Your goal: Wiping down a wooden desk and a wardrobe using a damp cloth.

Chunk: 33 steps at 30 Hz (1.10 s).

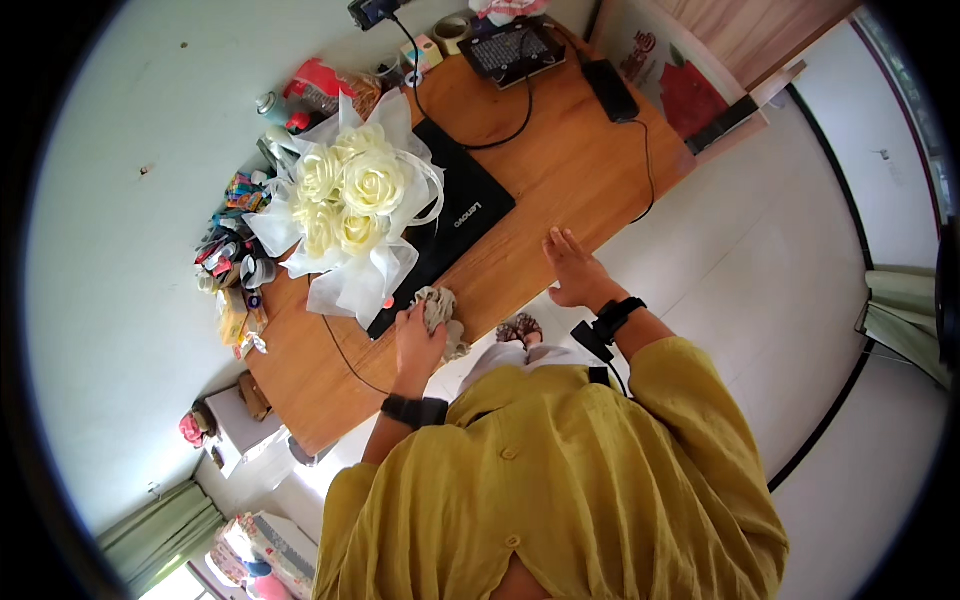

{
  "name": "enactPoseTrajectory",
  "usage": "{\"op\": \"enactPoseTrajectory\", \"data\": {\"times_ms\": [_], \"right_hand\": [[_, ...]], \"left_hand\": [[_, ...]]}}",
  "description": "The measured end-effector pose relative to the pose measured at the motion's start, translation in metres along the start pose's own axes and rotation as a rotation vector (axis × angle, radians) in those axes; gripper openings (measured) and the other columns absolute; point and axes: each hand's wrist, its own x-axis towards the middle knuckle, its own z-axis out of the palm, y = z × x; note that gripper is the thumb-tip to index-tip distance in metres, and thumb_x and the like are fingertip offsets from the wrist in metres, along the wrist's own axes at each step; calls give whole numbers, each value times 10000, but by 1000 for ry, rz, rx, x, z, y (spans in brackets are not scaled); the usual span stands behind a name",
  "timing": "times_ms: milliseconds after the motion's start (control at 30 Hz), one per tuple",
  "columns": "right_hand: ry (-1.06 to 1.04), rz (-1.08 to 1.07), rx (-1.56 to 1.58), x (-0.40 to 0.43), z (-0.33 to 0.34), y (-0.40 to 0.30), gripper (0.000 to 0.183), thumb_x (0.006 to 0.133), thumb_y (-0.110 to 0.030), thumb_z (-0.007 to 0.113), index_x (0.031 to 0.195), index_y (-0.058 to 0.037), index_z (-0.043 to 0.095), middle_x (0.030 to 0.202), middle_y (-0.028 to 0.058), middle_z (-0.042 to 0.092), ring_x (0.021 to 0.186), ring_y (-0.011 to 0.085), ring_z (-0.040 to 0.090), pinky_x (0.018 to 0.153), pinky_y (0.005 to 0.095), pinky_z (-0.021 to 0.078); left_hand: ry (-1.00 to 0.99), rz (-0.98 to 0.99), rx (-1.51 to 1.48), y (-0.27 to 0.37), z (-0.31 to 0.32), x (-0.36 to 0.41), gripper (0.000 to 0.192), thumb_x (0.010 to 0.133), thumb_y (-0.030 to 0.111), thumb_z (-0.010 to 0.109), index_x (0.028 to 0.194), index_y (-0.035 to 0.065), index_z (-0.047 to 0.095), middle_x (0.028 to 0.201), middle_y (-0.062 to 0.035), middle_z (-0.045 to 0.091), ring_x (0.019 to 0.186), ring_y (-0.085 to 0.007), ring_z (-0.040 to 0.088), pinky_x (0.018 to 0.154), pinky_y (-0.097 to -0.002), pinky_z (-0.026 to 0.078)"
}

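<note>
My left hand (418, 343) grips a crumpled greyish-beige cloth (437, 306) by the near edge of the wooden table, close to the corner of a closed black Lenovo laptop (469, 199). A bouquet of cream-white roses (360, 184) in white wrapping, with a ribbon loop, lies over much of the laptop and hides its far part. At the table's edge, to the right of the cloth, is my right hand (577, 274), holding nothing. Its fingers are extended and somewhat apart; whether they touch the wood I cannot tell. Dark bands circle both wrists.
Bottles, bags and small items (232, 255) crowd the wooden table (555, 161) along the wall. At its far end stand a black keyboard-like device (514, 51), a tape roll (452, 31) and a black power adapter (610, 90). A black cable (525, 120) crosses the tabletop.
</note>
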Motion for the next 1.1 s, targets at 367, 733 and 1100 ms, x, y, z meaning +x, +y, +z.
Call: {"op": "enactPoseTrajectory", "data": {"times_ms": [367, 733, 1100], "right_hand": [[-168, 52, 8, 9, -13, -1, 759, 693, -191, 578, 1349, -35, 228, 1438, 151, 127, 1326, 295, 151, 1042, 333, 264], [-359, -392, 30, 28, -55, 53, 642, 702, -306, 611, 1246, -17, 429, 1359, 250, 277, 1252, 350, 298, 1004, 363, 295], [-218, -53, 1165, -15, -142, 261, 344, 830, -113, 589, 1147, -1, 519, 994, 58, 619, 913, 119, 573, 797, 250, 451]], "left_hand": [[-124, 171, -25, -3, 17, -6, 690, 702, 128, 619, 1315, 58, 308, 1269, -254, 320, 1119, -417, 378, 907, -442, 365], [-93, 46, 11, 74, 50, 25, 674, 693, 86, 620, 1298, 71, 325, 1264, -234, 305, 1115, -425, 386, 889, -446, 388], [-43, -73, -34, 209, 129, 97, 649, 692, 131, 617, 1286, 111, 356, 1271, -223, 319, 1104, -410, 417, 880, -454, 400]]}}
